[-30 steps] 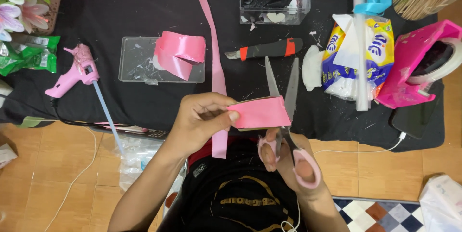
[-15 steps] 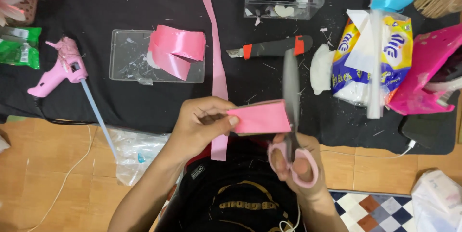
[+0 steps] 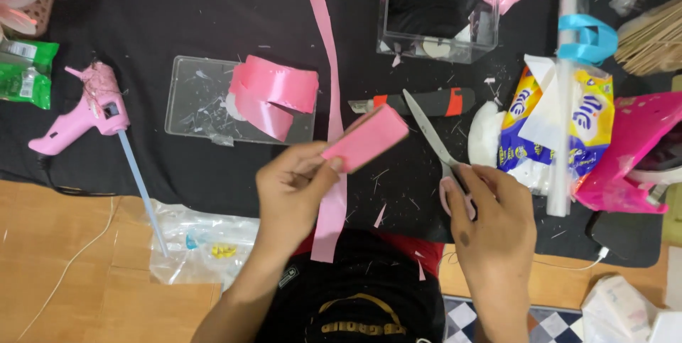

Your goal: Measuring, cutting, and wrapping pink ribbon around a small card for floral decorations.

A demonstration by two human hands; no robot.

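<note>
The left hand pinches a short folded piece of glossy pink ribbon, tilted, above the black counter. The right hand grips pink-handled scissors, blades closed, just beside it.

Black cloth over wood floor; tiles btm right.

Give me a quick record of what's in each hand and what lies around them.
left hand: holds a folded pink ribbon piece by its fingers
right hand: holds scissors, blades pointing away
behind: long pink ribbon strip, utility knife, ribbon loops on a clear lid
far left: pink glue gun
surface: black cloth
</note>
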